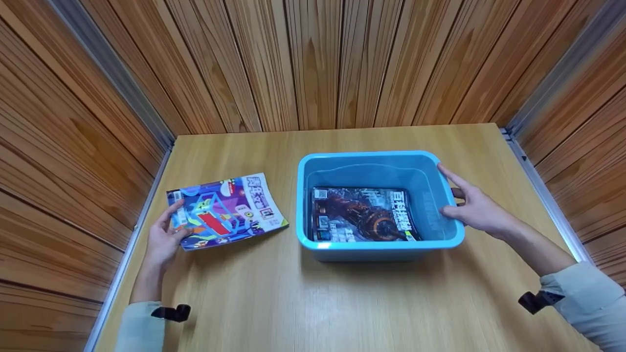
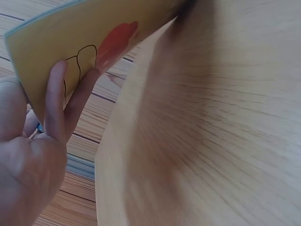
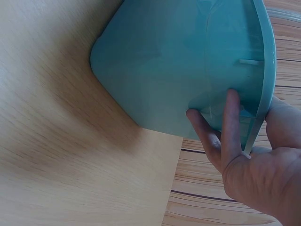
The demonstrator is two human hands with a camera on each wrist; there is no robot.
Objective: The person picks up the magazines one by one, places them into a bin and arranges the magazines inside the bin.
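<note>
Wood-panelled walls close round our light wooden table [image 1: 274, 303]. On its left lies the colourful magazine [image 1: 225, 211], thin, floppy and glossy, we judge, so best pinched at an edge; our left hand [image 1: 164, 239] pinches its near-left corner, lifting it. Well apart, our right hand [image 1: 477, 208] clasps the right rim of the blue tub [image 1: 313, 247], a dark magazine [image 1: 364, 215] inside

Blue tub [image 1: 318, 244], multicoloured magazine [image 1: 225, 211]
</note>
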